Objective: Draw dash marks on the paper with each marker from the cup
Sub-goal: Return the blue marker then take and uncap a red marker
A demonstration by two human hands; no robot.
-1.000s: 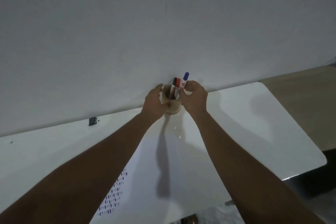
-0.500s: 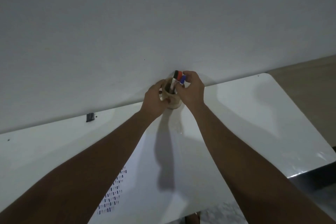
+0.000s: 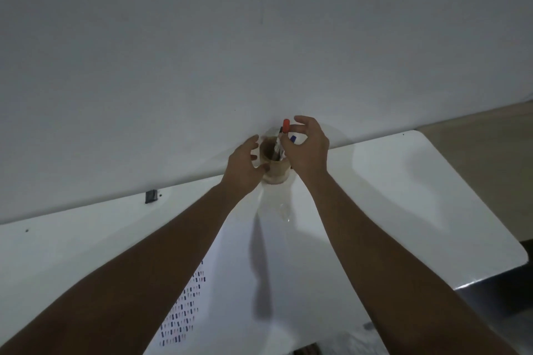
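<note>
A tan cup (image 3: 276,174) stands at the table's far edge against the wall. My left hand (image 3: 241,164) curls loosely round its left side, thumb on its front. My right hand (image 3: 307,147) is over the cup, thumb and forefinger pinched on the red-capped marker (image 3: 285,125), which sticks up highest. A blue-capped marker (image 3: 293,138) sits lower in the cup, partly behind my fingers. A black-capped marker (image 3: 280,130) shows beside the red one. The white paper (image 3: 245,291) lies near me, with rows of small dashes (image 3: 184,311) at its left edge, partly under my left forearm.
The white table (image 3: 418,196) ends in a rounded corner at the right, with floor beyond it. A small dark object (image 3: 150,196) sits at the wall on the left. The plain wall rises right behind the cup.
The blue-capped marker went down into the cup and my right hand let go of it. That hand now pinches the red-capped marker, which stands higher than before.
</note>
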